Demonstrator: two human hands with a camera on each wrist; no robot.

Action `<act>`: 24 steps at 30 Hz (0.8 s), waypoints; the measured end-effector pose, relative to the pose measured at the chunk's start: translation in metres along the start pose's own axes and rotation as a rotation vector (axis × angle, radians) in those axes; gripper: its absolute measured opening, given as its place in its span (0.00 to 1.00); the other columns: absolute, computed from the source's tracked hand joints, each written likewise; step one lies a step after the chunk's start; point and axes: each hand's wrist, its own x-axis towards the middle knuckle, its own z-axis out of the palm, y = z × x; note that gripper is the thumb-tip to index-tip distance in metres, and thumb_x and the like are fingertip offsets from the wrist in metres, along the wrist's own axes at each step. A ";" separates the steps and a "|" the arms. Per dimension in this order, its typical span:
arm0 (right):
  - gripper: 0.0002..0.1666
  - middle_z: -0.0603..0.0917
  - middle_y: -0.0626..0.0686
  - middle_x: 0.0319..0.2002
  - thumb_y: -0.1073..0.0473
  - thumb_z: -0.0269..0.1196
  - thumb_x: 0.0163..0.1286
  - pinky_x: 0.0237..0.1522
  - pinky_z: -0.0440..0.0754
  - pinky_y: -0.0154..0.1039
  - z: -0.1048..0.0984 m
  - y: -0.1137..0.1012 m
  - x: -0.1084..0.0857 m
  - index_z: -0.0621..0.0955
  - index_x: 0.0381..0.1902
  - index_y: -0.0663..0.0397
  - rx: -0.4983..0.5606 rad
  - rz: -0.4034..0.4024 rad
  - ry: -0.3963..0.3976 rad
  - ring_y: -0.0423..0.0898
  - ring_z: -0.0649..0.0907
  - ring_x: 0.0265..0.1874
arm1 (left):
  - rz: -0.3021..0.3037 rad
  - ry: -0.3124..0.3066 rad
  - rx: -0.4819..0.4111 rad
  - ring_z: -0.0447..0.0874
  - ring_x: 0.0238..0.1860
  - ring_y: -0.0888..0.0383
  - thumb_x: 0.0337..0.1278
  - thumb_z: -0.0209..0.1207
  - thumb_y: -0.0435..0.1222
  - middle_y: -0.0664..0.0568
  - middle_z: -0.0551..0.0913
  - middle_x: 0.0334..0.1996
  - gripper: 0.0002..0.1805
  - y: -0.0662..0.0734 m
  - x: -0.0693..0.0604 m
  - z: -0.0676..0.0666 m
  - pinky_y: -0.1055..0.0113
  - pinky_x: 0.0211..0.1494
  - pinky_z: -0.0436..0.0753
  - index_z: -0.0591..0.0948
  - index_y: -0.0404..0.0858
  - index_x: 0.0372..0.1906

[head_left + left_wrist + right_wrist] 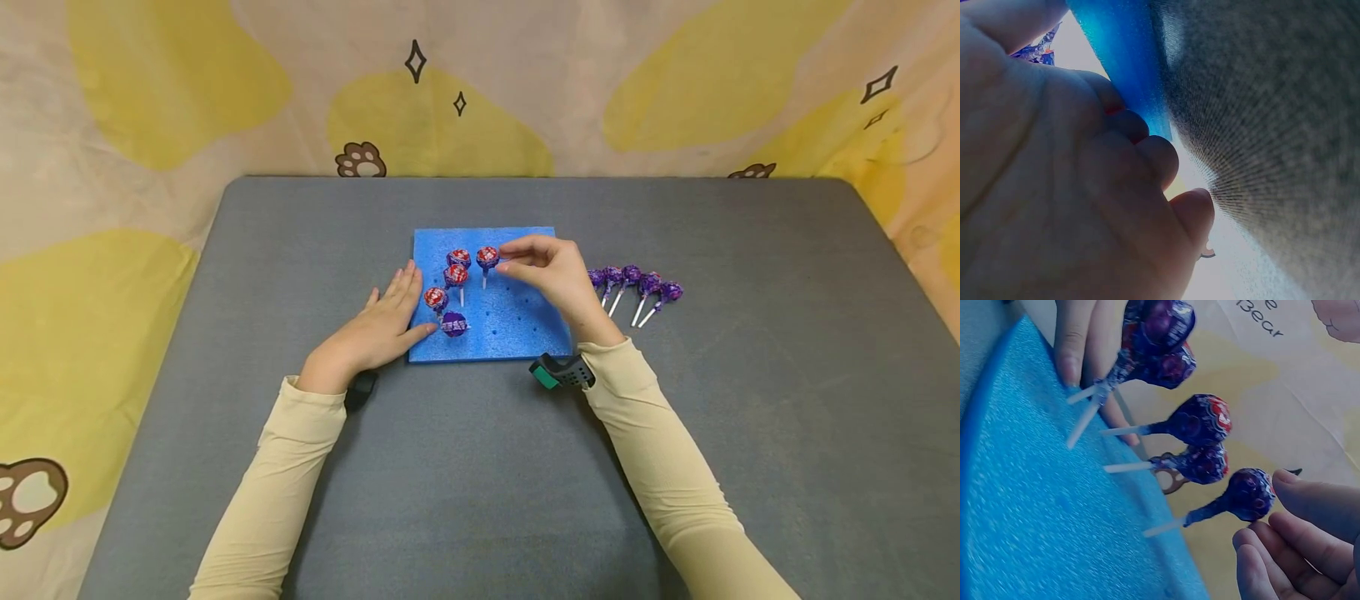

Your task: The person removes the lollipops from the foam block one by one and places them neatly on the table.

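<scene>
A blue foam board (517, 333) with small holes lies on the table. Several lollipops in purple and red wrappers stand by their sticks along its left side, one of them (453, 324) near the front left. My left hand (378, 329) rests along the board's left edge, fingers extended, thumb by the front lollipop. Beside the rearmost right lollipop (1250, 495) is my right hand (551, 271), thumb and fingers parted at the wrapped head. That lollipop's stick (1163, 530) stands in the board. Whether the fingertips still touch the wrapper is hard to tell.
To the right of the board a row of loose lollipops (649, 285) lies on the grey table (750, 417), partly behind my right hand. A patterned cloth (487, 125) hangs behind the table. Dark straps (566, 371) are on the wrists.
</scene>
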 end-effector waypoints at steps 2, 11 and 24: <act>0.18 0.85 0.58 0.40 0.65 0.70 0.57 0.40 0.77 0.33 0.002 0.000 0.000 0.82 0.46 0.67 -0.002 0.001 0.005 0.41 0.84 0.34 | 0.001 0.001 0.003 0.27 0.73 0.46 0.71 0.43 0.49 0.41 0.29 0.73 0.42 0.000 0.000 0.000 0.42 0.69 0.36 0.36 0.30 0.73; 0.19 0.85 0.57 0.39 0.66 0.69 0.57 0.38 0.77 0.33 0.010 0.004 0.001 0.82 0.47 0.66 0.008 -0.015 0.031 0.41 0.83 0.34 | 0.000 -0.005 0.008 0.27 0.73 0.45 0.71 0.43 0.50 0.41 0.29 0.73 0.43 0.000 0.001 -0.002 0.42 0.69 0.36 0.36 0.30 0.73; 0.17 0.85 0.59 0.39 0.69 0.68 0.57 0.42 0.80 0.35 0.019 0.008 -0.001 0.81 0.45 0.70 0.076 -0.044 0.068 0.40 0.85 0.34 | -0.005 -0.007 0.001 0.27 0.73 0.46 0.71 0.43 0.49 0.41 0.29 0.73 0.43 0.000 0.000 -0.001 0.43 0.70 0.36 0.36 0.30 0.73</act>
